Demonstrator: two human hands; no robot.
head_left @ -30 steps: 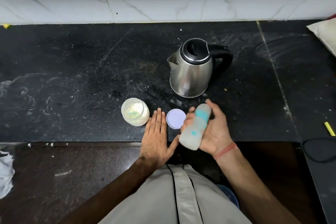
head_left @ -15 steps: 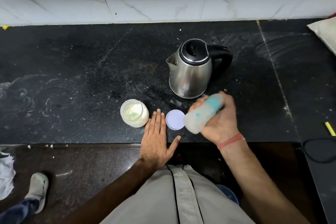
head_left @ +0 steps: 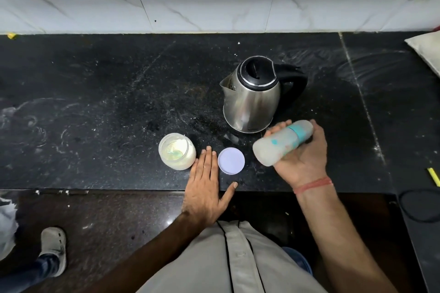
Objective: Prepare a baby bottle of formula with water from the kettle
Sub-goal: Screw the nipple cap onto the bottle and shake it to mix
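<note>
right hand [head_left: 300,159] grips the baby bottle [head_left: 282,142] — fingers and thumb curled round it, bottle held tilted nearly on its side above the black counter [head_left: 95,102], teal ring toward the far end, just in front of the steel kettle [head_left: 252,100]. left hand [head_left: 204,188] rests flat at the counter's near edge, fingers straight and close together, thumb spread out to the side. open formula jar [head_left: 177,151] stands just beside the left fingertips; its white lid [head_left: 231,161] lies flat between the two hands — apart from the jar.
</note>
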